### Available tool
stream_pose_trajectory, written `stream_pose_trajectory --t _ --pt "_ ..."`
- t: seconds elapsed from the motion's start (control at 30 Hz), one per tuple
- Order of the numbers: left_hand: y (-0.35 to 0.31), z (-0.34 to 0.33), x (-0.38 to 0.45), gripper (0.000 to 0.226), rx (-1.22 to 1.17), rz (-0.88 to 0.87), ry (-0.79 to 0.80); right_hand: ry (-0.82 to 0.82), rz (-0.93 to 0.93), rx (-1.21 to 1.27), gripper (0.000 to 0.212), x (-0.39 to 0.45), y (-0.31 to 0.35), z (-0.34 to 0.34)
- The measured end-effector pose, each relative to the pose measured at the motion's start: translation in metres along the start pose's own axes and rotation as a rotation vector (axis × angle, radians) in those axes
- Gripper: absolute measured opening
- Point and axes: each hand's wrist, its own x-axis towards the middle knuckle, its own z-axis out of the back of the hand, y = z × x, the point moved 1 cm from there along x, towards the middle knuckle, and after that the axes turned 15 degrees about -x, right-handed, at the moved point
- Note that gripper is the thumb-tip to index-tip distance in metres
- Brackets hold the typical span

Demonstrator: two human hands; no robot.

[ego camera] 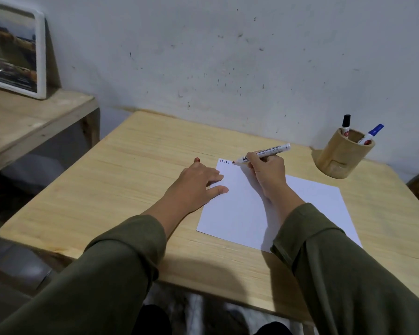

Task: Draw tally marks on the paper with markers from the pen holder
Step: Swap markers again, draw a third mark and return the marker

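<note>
Head view: right hand (267, 171) grips red marker (264, 153), tip at tally marks (224, 162) on paper (240, 213); left hand (196, 187) flat, fingers spread, pinning paper edge.

Matt pale wood table (136, 151) & pen holder (334, 160), smooth white paper (240, 213)

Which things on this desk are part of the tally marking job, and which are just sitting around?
Part of the job:
- paper
- red marker in the right hand
- left hand steadying the paper
- pen holder with the black marker and blue marker

Just sitting around:
- framed picture on the side shelf
</note>
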Motion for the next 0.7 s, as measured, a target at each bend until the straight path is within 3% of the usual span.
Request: stream_pose_trajectory --t 0.7 --pt "-0.0018 0.0002 0.0013 0.047 0.015 0.001 0.014 0.034 0.048 -0.027 0.022 -0.0014 0.0009 -0.0010"
